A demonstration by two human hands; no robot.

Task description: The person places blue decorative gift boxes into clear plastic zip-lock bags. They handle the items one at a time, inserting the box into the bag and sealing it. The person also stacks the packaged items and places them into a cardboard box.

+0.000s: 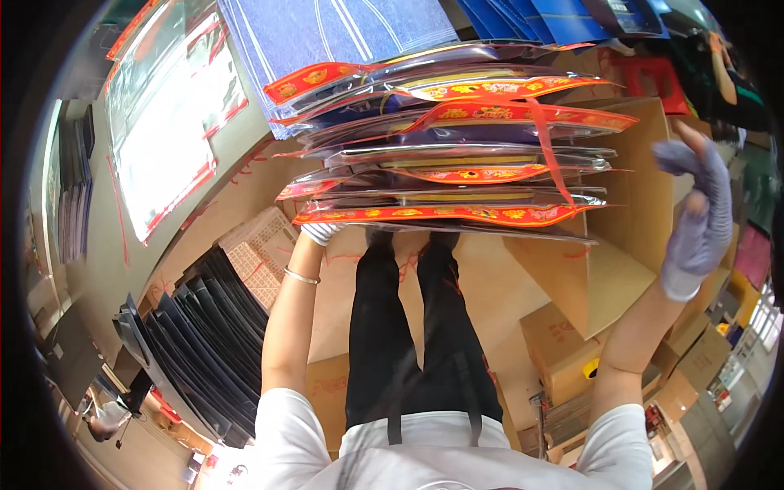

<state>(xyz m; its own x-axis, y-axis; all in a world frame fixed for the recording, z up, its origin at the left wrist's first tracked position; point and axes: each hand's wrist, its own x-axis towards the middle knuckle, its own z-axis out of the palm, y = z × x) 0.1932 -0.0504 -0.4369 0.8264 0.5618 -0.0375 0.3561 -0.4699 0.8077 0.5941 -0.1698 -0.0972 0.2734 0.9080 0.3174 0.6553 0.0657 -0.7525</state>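
In front of my body is a thick stack of clear plastic packets (pixel 457 175) with red-and-gold printed strips and dark contents. A thin red ribbon (pixel 551 151) hangs across its right part. My left hand (pixel 322 231), in a white striped glove, grips the stack's near left corner from below; its fingers are hidden under the packets. Off to the right, my right hand (pixel 698 212) wears a greyish-purple glove and is raised clear of the stack. Its thumb and fingers are apart and slightly curved, with nothing between them.
An open cardboard box (pixel 629 208) stands right of the stack, with a closed carton (pixel 559 351) nearer me. Dark folders (pixel 216 327) stand in a row at left. Clear sleeves (pixel 163 155) and blue denim-patterned sheets (pixel 327 28) lie beyond. Another person's arm (pixel 723 69) shows at far right.
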